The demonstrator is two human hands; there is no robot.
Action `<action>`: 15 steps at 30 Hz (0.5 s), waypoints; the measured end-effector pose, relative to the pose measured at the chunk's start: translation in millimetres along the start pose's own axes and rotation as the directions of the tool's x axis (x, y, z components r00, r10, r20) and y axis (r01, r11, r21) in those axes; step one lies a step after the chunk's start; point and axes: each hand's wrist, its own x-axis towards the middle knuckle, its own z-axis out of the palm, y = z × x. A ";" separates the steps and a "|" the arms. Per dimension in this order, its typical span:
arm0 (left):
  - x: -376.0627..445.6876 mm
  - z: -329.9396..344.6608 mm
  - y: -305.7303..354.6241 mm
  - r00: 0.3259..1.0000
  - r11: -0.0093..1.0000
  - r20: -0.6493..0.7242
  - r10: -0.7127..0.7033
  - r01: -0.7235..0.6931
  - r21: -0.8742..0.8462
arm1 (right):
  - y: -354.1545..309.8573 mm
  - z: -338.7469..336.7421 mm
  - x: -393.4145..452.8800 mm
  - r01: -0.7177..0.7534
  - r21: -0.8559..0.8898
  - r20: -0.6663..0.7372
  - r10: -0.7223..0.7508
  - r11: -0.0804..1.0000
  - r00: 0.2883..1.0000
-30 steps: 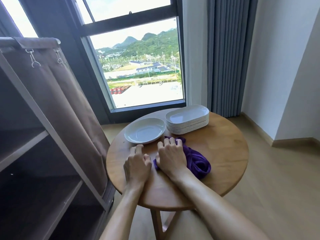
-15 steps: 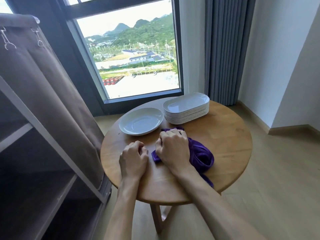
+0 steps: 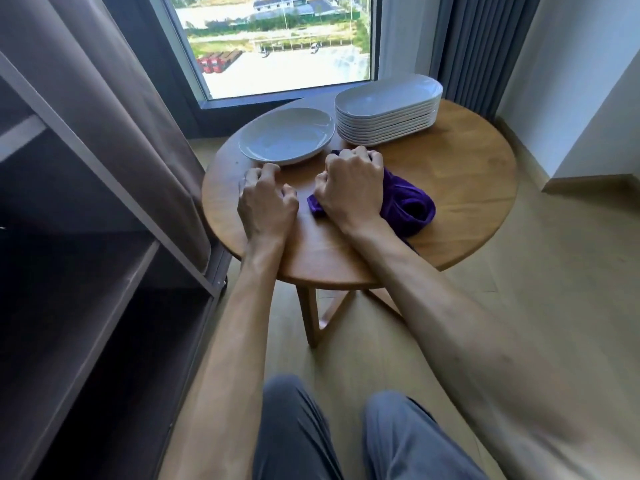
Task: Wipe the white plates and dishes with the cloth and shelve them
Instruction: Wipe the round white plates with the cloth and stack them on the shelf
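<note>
A round white plate lies on the round wooden table at its far left. Beside it on the right stands a stack of several white oblong dishes. A crumpled purple cloth lies in front of the stack. My right hand rests on the cloth's left part with its fingers curled into the fabric. My left hand sits on the bare tabletop just in front of the plate, fingers curled, holding nothing.
A dark fabric shelf unit with open shelves and a rolled-back cover stands at the left, close to the table. A window and grey curtain lie behind the table. Wooden floor stretches to the right.
The view has tilted downward and closer. The fingers of both hands went from flatter to curled; my right hand has bunched the cloth under it.
</note>
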 end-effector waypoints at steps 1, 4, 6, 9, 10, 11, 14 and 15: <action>-0.8 -0.9 1.5 0.999 1.000 -0.032 0.001 -0.002 -0.011 | -0.5 0.1 0.1 -0.002 0.001 -0.003 0.002 1.000 1.000; -5.0 -3.1 4.7 0.982 0.992 -0.176 0.072 -0.089 -0.090 | 1.2 1.4 -1.4 -0.010 0.037 -0.059 0.012 0.999 0.998; -6.4 -1.9 5.5 0.952 0.971 -0.270 0.144 -0.188 -0.145 | 3.0 2.4 -2.2 0.003 0.090 -0.148 0.010 0.996 0.989; -1.8 -0.3 4.8 0.910 0.968 -0.384 0.154 -0.217 -0.127 | 3.7 2.4 -2.0 0.010 0.149 -0.239 0.026 0.989 0.971; 0.6 0.6 3.8 0.917 0.977 -0.381 0.118 -0.175 -0.119 | 2.9 1.6 -1.9 0.004 0.160 -0.244 0.035 0.987 0.969; 3.1 2.1 3.0 0.940 0.986 -0.338 0.052 -0.101 -0.129 | 2.2 0.6 -1.9 -0.005 0.164 -0.240 0.045 0.986 0.970; 25.0 5.9 -2.9 0.942 0.908 -0.064 -0.330 0.299 -0.293 | 1.4 -1.6 -0.4 -0.023 0.155 -0.198 0.054 0.988 0.979; 37.4 7.3 -6.5 0.891 0.834 0.017 -0.454 0.432 -0.343 | 1.2 -2.0 -0.4 -0.018 0.171 -0.182 0.050 0.985 0.982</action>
